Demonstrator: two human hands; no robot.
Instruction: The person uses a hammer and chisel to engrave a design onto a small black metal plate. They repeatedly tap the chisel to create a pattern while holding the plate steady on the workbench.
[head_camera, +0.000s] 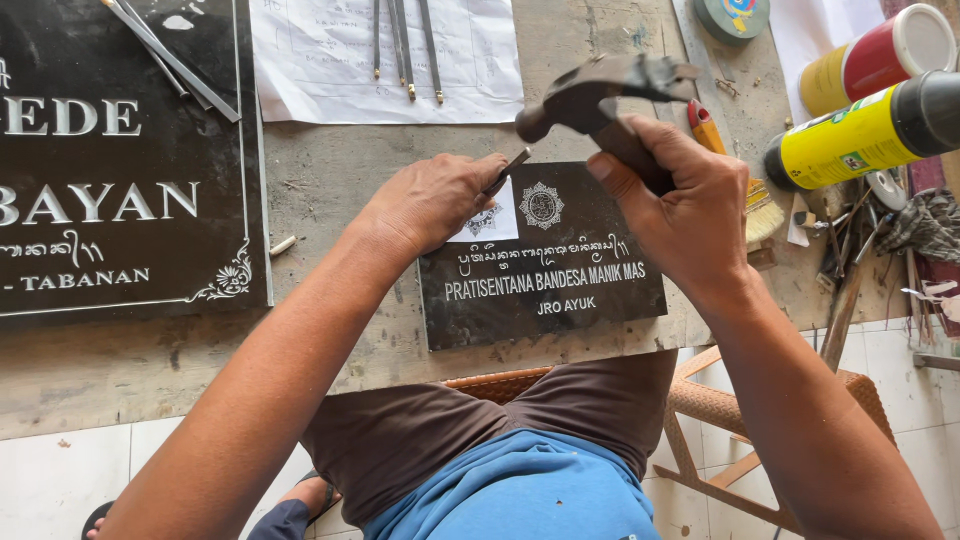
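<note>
The small black plaque lies at the workbench near edge. The chisel, pinched in the left hand, slants over its top edge. The right hand grips the hammer, raised up-right of the chisel head.

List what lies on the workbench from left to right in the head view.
Large black stone plaque → white paper sheet → left hand holding chisel → small black plaque → right hand with hammer → yellow spray can.
</note>
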